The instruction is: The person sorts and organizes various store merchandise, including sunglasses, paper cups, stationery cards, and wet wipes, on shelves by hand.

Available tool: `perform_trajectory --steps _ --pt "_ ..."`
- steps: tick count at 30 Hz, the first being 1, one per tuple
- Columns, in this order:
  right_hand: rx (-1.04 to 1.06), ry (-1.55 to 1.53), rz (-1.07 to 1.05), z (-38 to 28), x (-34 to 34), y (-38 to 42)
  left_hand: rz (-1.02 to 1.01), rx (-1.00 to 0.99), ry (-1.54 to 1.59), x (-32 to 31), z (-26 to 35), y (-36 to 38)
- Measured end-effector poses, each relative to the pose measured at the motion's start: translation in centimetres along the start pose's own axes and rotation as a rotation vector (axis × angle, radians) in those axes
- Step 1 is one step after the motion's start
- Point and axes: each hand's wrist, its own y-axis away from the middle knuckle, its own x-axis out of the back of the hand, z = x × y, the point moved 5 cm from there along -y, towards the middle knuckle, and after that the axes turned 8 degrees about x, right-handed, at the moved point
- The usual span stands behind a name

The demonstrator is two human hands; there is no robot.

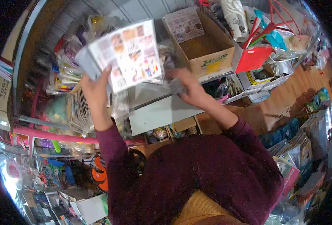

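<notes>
My left hand [94, 88] grips a white sheet [136, 56] printed with rows of small coloured pictures, thumb over its lower left edge. A grey, flat piece [88, 63] shows at the sheet's left side, in the same grasp. Just right of the sheet, my right hand [192, 88] is closed around a dark grey, crumpled cloth [178, 86]; its fingertips are blurred. Beyond the right hand stands an open cardboard box [211, 65], with another printed sheet [184, 28] leaning inside against its back left wall. Both hands are over a white counter [162, 112].
Stacked paper cups [234, 20] and a red box [253, 59] stand right of the cardboard box. Bagged goods [66, 71] and a row of packed cards [80, 110] lie at left. Below the counter are small compartments [184, 125]. More stock [304, 150] fills the right side.
</notes>
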Motion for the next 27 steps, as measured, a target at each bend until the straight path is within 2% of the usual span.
perform_trajectory --steps 1,2,4,5,8,10,11,13,17,21,23,24,27 --pt "0.049 0.181 -0.076 0.9 -1.7 0.6 -0.079 -0.093 -0.133 -1.5 1.6 -1.7" --pt "0.051 0.189 -0.061 2.3 -3.0 1.7 -0.160 -0.190 -0.209 -3.3 2.2 -3.9" --pt "-0.042 0.332 -0.271 5.2 -5.9 3.2 -0.271 -0.375 -0.362 -7.6 4.1 -7.3" --pt "-0.040 0.343 -0.256 5.1 -5.8 2.9 -0.297 -0.465 -0.437 -10.2 5.5 -8.4" --pt "0.019 0.434 -0.138 3.9 -5.3 2.7 -0.415 -0.515 -0.480 -17.0 4.2 -13.4" --pt "0.022 0.422 -0.167 3.7 -5.2 2.7 -0.411 -0.692 -0.639 -21.2 4.2 -14.8" --pt "0.024 0.416 -0.183 3.7 -5.2 2.7 -0.419 -0.702 -0.635 -22.7 4.6 -15.2" --pt "0.024 0.438 -0.176 4.1 -5.5 2.9 -0.636 -0.544 -0.693 -25.8 4.2 -15.9" --pt "0.043 0.444 -0.115 4.3 -5.7 3.3 -0.621 -0.573 -0.669 -29.4 2.6 -17.6" --pt "0.049 0.435 -0.145 4.4 -5.8 3.2 -0.658 -0.584 -0.605 -29.4 0.8 -19.3" --pt "0.062 0.445 -0.141 4.1 -5.7 3.1 -0.653 -0.500 -0.688 -28.0 0.2 -19.8" --pt "0.065 0.452 -0.130 4.1 -5.7 3.2 -0.779 -0.392 -0.678 -28.0 -0.7 -20.5" --pt "0.082 0.471 -0.138 4.1 -5.7 3.0 -0.777 -0.415 -0.616 -27.8 -1.1 -19.9"
